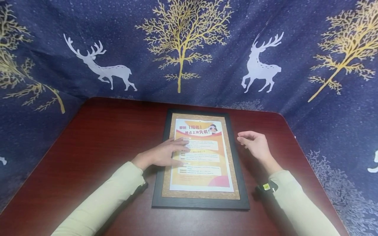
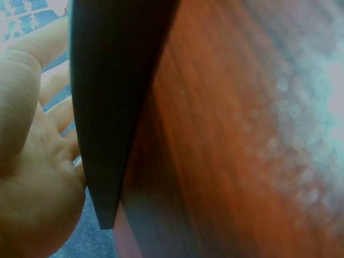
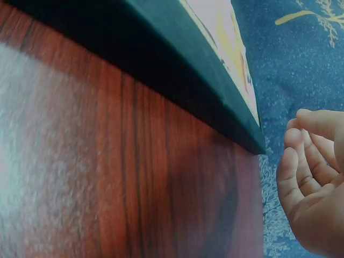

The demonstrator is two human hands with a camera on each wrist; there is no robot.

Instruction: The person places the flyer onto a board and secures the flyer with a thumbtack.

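A black-framed cork board (image 1: 235, 183) lies on the table with a printed yellow-and-pink poster (image 1: 203, 180) over its cork. At the poster's top middle is a small dark spot, perhaps a pin. My left hand (image 1: 160, 154) lies across the board's left edge, its spread fingers resting on the poster. To the right of the frame, my right hand (image 1: 255, 144) is raised with thumb and index fingertips pinched together and the other fingers curled. A tiny pale speck shows at those fingertips; its kind is too small to make out. The right wrist view shows this hand (image 3: 314, 183) beyond the frame's corner.
The dark red wooden table (image 1: 97, 147) extends around the board. Behind it and at both sides hangs a blue cloth (image 1: 212, 78) printed with white deer and golden trees, reaching the table's edges.
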